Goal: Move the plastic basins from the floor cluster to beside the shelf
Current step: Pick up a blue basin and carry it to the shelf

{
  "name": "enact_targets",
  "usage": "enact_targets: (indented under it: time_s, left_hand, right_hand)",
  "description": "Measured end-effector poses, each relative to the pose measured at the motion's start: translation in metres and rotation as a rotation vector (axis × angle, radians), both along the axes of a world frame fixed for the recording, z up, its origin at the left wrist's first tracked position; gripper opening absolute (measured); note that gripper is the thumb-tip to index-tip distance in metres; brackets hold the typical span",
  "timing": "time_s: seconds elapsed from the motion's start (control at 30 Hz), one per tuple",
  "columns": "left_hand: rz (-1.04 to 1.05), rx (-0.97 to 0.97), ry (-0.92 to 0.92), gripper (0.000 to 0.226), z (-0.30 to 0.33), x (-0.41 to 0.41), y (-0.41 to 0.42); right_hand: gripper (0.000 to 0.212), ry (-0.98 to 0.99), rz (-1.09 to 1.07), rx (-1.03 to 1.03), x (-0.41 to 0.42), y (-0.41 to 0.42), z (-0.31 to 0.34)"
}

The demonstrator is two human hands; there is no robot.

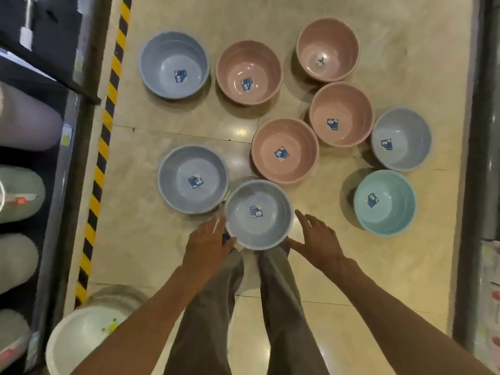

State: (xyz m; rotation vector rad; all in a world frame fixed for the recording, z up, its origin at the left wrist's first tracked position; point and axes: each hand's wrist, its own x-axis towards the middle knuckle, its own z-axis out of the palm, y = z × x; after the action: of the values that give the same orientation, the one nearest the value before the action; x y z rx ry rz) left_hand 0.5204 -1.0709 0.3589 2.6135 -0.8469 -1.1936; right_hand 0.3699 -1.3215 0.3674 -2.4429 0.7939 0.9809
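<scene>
Grey basin (259,214), nearest the feet, is flanked by both spread, empty hands: left hand (209,240) touching its rim, right hand (316,239) just beside it.

Smooth, slightly glossy plastic basins (259,215) sit on polished, reflective stone-like floor tiles (151,239); the trousers (281,307) look matt cloth.

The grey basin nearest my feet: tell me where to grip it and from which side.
Grip the grey basin by its rim, at opposite points left and right. It sits upright and open, so the rim is exposed all round. The left hand already touches the left edge; the right hand is open just off the right edge. Come from the near side, downward.
</scene>
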Motion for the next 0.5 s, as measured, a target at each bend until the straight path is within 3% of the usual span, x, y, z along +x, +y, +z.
enact_targets:
  time_s: [0.23, 0.5]
  left_hand:
    - [0.181, 0.076, 0.135, 0.071, -0.171, -0.013, -0.022]
    - [0.399, 0.115, 0.206, 0.074, -0.326, -0.016, -0.028]
  right_hand:
    - [0.093, 0.074, -0.003, 0.062, -0.001, -0.028, -0.17]
    - [0.096, 0.074, -0.213, 0.134, -0.003, -0.045, -0.324]
